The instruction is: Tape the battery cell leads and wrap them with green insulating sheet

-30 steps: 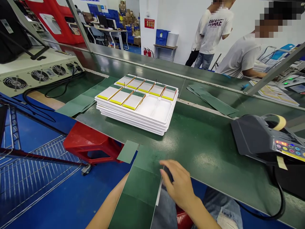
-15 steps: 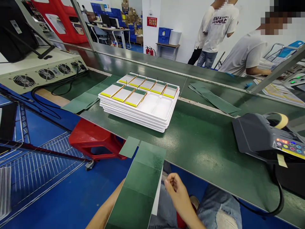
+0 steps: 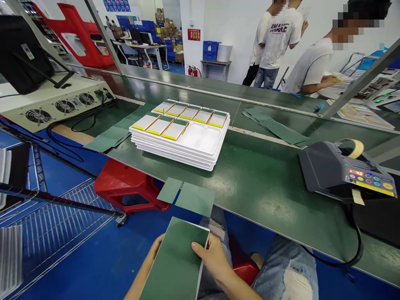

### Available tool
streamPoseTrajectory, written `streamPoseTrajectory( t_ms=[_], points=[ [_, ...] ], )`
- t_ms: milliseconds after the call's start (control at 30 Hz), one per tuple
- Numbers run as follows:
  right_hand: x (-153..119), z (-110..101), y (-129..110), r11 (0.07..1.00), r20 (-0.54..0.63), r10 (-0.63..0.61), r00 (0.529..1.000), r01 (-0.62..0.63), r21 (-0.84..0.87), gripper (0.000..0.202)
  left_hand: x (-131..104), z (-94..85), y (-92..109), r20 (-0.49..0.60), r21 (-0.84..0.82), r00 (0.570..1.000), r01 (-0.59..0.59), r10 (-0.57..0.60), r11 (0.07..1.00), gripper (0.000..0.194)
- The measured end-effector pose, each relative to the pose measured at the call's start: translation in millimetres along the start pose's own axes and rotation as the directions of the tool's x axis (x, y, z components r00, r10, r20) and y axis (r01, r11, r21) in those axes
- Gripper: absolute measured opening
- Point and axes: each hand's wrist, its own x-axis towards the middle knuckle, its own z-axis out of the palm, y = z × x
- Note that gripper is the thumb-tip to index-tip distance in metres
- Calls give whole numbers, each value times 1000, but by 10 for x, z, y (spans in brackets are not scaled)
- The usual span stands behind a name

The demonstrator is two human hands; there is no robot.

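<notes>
1. Right hand (image 3: 217, 257): thumb on top, fingers tucked beneath, pinching the right edge of a flat, dark-green rectangular slab with pale edges (image 3: 173, 254) (card or plastic, no clue).
2. Left hand (image 3: 156, 246) is at the slab's left edge, across from the right; its fingers are mostly hidden, so I can't tell how it's gripping.
3. The slab lies between both hands, long axis running outward from the body and slightly rightward.
4. Just past its far end: a pale-green, thin flat rectangle (image 3: 196, 197), nearer the right hand, plus a smaller pale-green flat piece (image 3: 170, 190) left of it.
5. Further out, ahead of the grip: stacked white trays (image 3: 200, 139). Well off right: a dark-grey, boxy tape dispenser (image 3: 325, 166).
</notes>
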Motion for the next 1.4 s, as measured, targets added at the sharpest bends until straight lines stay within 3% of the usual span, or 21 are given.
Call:
streamPoseTrajectory(
  t_ms=[167,333,433,533,600,667,700,800,867,967,1200,1267,1400],
  points=[
    [-80,-54,-140,981,-81,-96,992,81,-175,36,-23,15,-31,198,-113,976,-72,93,991,52],
    [-212,-210,-380,883,-119,-238,964,164,-440,35,-63,235,83,247,-279,955,-91,163,956,34],
    [-293,-339,-489,771,-141,-368,919,216,-600,39,-78,365,165,284,-219,941,-123,184,968,35],
    [-356,-505,-586,620,-110,-524,845,289,-730,42,-96,459,263,415,-200,892,-103,180,974,32],
    [-391,-623,-654,546,-106,-588,802,297,-784,47,-113,527,338,539,-247,814,-92,216,964,48],
    [-433,-723,-726,583,-140,-564,814,273,-765,50,-125,616,395,627,-227,743,-116,236,967,49],
    [-460,-759,-760,655,-160,-514,842,266,-707,47,-126,668,410,636,-190,740,-125,219,974,46],
    [-554,-817,-829,887,-112,-312,943,247,-391,34,-105,836,389,555,-119,823,-64,120,991,40],
    [-607,-833,-826,938,-74,-241,968,213,-273,40,-79,934,349,501,-128,860,-44,102,991,40],
    [-628,-859,-742,927,-141,-236,961,179,-329,34,-49,1051,306,471,-137,874,-61,119,989,39],
    [-493,-932,-484,832,-282,-329,901,135,-539,48,-71,1211,295,385,-143,920,-20,74,990,37],
    [-458,-968,-457,827,-335,-332,882,101,-554,50,-107,1190,320,446,-156,894,25,47,987,42],
    [-403,-1027,-449,845,-410,-306,859,47,-533,53,-140,1127,381,608,-166,794,98,23,981,45]
  ],
)
